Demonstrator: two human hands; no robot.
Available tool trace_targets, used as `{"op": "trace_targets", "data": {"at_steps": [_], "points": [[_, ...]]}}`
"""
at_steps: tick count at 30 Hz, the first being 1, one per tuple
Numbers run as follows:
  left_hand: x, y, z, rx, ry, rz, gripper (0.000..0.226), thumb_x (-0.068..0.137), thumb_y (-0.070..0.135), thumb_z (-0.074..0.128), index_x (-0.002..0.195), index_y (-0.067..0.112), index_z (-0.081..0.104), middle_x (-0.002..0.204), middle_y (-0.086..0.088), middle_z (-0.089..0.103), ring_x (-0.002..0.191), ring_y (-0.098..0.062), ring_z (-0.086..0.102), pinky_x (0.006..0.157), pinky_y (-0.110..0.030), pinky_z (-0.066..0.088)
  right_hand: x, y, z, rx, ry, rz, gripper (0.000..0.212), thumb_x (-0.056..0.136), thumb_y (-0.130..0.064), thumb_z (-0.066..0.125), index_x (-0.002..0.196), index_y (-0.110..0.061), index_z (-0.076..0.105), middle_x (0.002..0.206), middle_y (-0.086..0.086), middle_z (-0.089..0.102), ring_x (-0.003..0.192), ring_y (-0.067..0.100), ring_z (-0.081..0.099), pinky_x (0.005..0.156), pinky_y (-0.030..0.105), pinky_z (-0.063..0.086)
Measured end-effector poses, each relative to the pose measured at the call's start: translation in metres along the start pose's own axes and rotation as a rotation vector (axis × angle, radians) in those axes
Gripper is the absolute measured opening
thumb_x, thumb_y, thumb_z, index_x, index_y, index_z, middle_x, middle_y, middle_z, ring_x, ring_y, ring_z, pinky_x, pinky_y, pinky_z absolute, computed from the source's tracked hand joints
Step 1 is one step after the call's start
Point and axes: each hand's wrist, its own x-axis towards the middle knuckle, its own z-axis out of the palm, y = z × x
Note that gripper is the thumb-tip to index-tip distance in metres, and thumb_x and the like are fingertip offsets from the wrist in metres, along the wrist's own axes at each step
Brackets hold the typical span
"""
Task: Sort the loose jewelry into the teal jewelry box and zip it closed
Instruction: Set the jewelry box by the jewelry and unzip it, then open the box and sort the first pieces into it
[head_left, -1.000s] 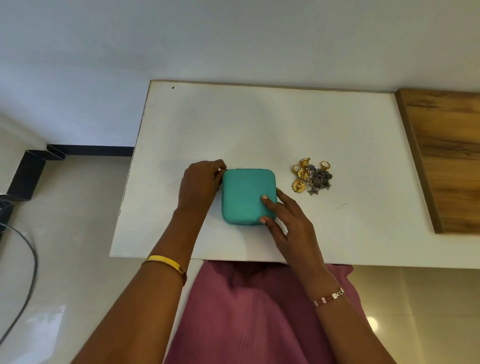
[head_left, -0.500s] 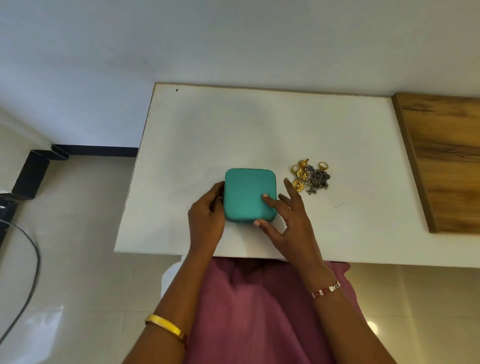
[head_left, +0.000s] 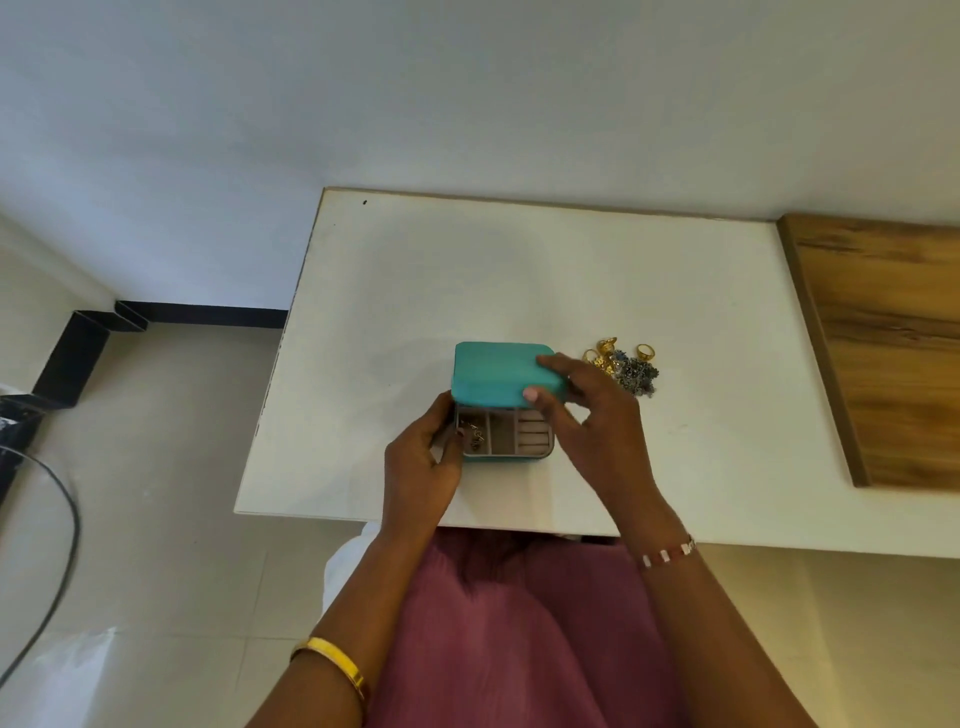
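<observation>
Lifting hinged lid (head_left: 501, 371) of teal zip jewelry box (head_left: 506, 441) with right hand (head_left: 587, 410), thumb and fingers pinching its edge. Left hand (head_left: 423, 457) gripping box side. Next, probably: lid fully back, then loose gold and grey jewelry pile (head_left: 626, 366).

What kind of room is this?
Probably a room at home: a plain white table against a bare wall, tiled floor, and a teal jewelry box beside loose jewelry.

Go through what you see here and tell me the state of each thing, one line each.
Teal jewelry box: open, on the table.
Lid: partly raised.
Right hand: grips the lid.
Left hand: holds the box's left side.
Loose jewelry: piled on the table, right of the box.
</observation>
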Motion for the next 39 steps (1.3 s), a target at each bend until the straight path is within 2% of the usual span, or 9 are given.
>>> {"op": "trace_targets", "data": {"at_steps": [3,9,15,21,23,26,33,37,39], "points": [[0.0,-0.003,0.001,-0.026,0.006,-0.032,0.049,0.086,0.002,0.055,0.117,0.039,0.047,0.102,0.035,0.052,0.093,0.021,0.052,0.08,0.004,0.036,0.032,-0.009,-0.001,0.037,0.015,0.084,0.028,0.087,-0.029,0.059,0.11,-0.014,0.061,0.095,-0.001,0.061,0.074,0.004,0.056,0.06,0.009,0.045],[0.0,-0.004,0.003,-0.029,0.019,-0.034,0.052,0.085,0.001,0.057,0.115,0.042,0.047,0.099,0.038,0.051,0.09,0.027,0.05,0.078,0.005,0.035,0.081,-0.001,0.014,-0.02,0.159,0.104,0.022,0.093,-0.031,0.049,0.098,-0.01,0.054,0.076,0.005,0.059,0.06,0.014,0.053,0.048,0.011,0.039],[0.0,-0.005,0.003,-0.025,0.027,-0.037,0.05,0.085,0.002,0.058,0.115,0.041,0.047,0.102,0.036,0.051,0.095,0.025,0.05,0.082,0.004,0.036,0.094,0.02,0.024,-0.093,0.142,0.098,0.027,0.094,-0.02,0.049,0.104,0.001,0.063,0.094,0.018,0.066,0.077,0.021,0.057,0.065,0.024,0.046],[0.0,-0.005,0.005,-0.054,0.03,-0.06,0.049,0.085,0.002,0.057,0.12,0.036,0.048,0.109,0.026,0.054,0.105,0.01,0.052,0.087,0.001,0.037,0.103,0.023,0.023,-0.055,0.132,0.185,0.027,0.089,-0.022,0.058,0.071,-0.002,0.062,0.053,-0.001,0.047,0.063,0.03,0.053,0.062,0.033,0.042],[0.0,-0.005,0.004,-0.059,0.029,-0.063,0.049,0.085,0.002,0.057,0.12,0.035,0.048,0.11,0.025,0.054,0.105,0.012,0.05,0.086,0.003,0.036,0.105,0.021,0.023,-0.06,0.12,0.207,0.034,0.088,-0.021,0.059,0.066,0.004,0.059,0.051,0.007,0.046,0.06,0.033,0.051,0.061,0.04,0.044],[0.0,-0.006,0.004,-0.056,0.035,-0.065,0.05,0.084,0.001,0.057,0.119,0.035,0.049,0.108,0.027,0.054,0.104,0.012,0.051,0.085,0.003,0.036,0.102,0.019,0.021,-0.036,0.139,0.221,0.038,0.087,-0.022,0.061,0.074,0.014,0.062,0.059,0.021,0.053,0.058,0.032,0.05,0.062,0.042,0.046],[0.0,-0.008,0.005,-0.039,0.043,-0.085,0.044,0.084,0.002,0.059,0.124,0.021,0.056,0.113,0.018,0.057,0.105,0.003,0.055,0.088,0.001,0.037,0.072,0.008,0.016,0.051,0.199,0.262,0.035,0.078,-0.022,0.071,0.106,-0.002,0.066,0.088,0.015,0.07,0.075,0.024,0.062,0.079,0.042,0.055],[0.0,-0.006,0.005,-0.06,0.043,-0.084,0.046,0.084,0.003,0.059,0.121,0.029,0.053,0.111,0.022,0.056,0.105,0.006,0.054,0.088,0.0,0.038,0.037,0.002,0.01,0.02,0.248,0.28,0.037,0.074,-0.017,0.074,0.108,-0.006,0.062,0.092,0.006,0.065,0.07,0.006,0.059,0.064,0.005,0.046],[-0.001,-0.005,0.004,-0.058,0.047,-0.085,0.046,0.084,0.003,0.059,0.121,0.029,0.053,0.111,0.021,0.056,0.103,0.007,0.054,0.087,0.001,0.038,0.014,0.0,0.011,-0.046,0.276,0.235,0.023,0.076,-0.012,0.072,0.097,-0.008,0.064,0.087,0.004,0.065,0.063,0.002,0.053,0.058,0.003,0.042]]}}
